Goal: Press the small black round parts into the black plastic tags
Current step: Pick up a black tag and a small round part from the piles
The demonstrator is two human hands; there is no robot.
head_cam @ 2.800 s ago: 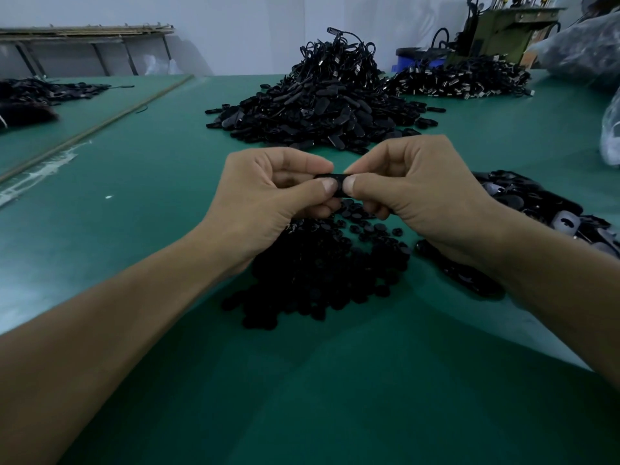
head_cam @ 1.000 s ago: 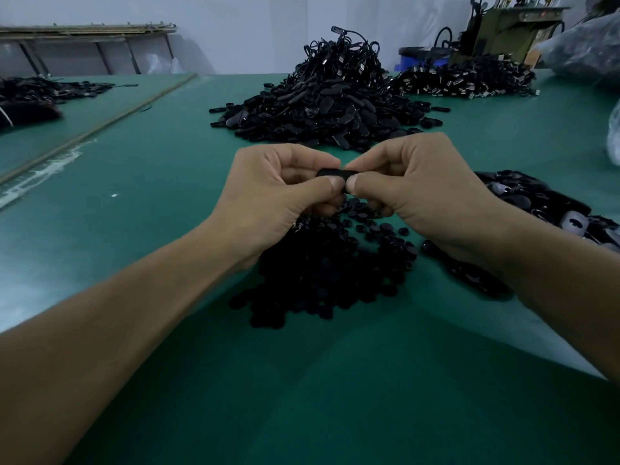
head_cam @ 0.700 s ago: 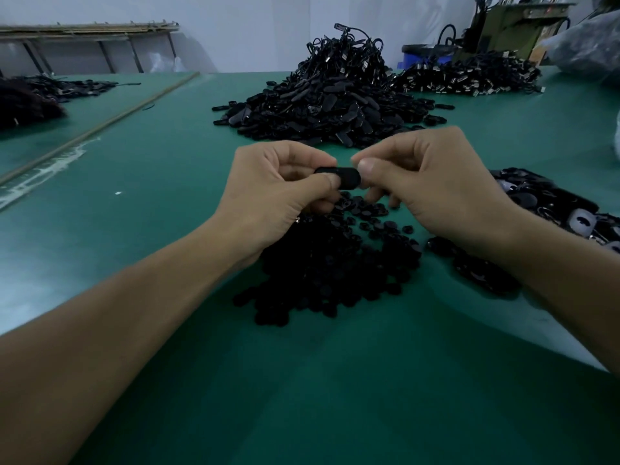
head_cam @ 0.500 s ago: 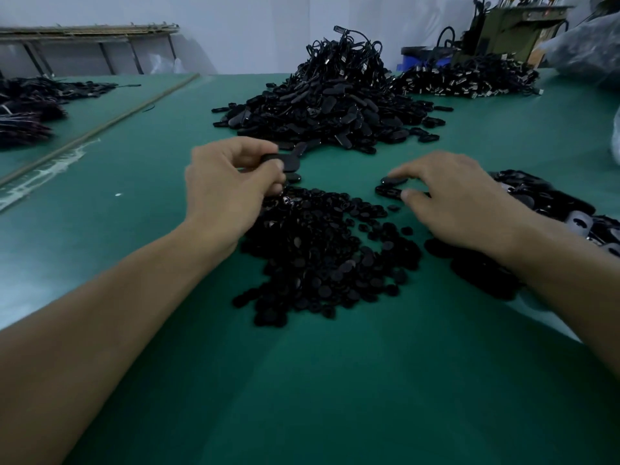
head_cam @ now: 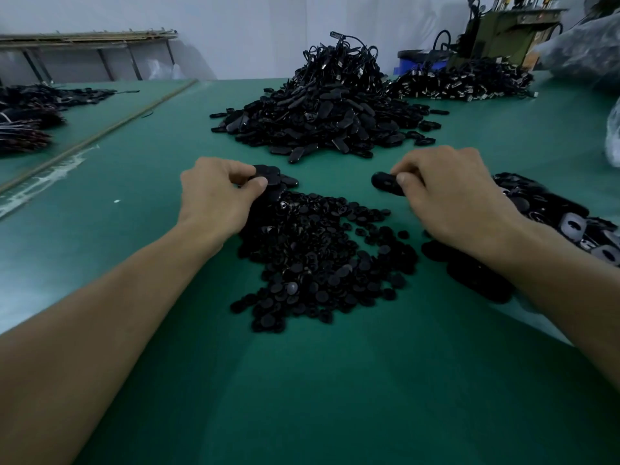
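A heap of small black round parts lies on the green table between my hands. My left hand is at the heap's far left end, thumb and curled fingers pinching a black tag just above a few loose black pieces. My right hand is to the right of the heap, with thumb and fingers pinching the end of another oval black tag low over the table. Part of each tag is hidden by fingers.
A tall mound of black tags with cords stands behind my hands. More tags lie to the right and under my right wrist. Further bundles lie at the far right and far left. A green machine is at the back.
My hands were together, pressing on one tag. They have parted: the left carried that tag out to the left end of the heap, and the right reached right and took hold of another tag.
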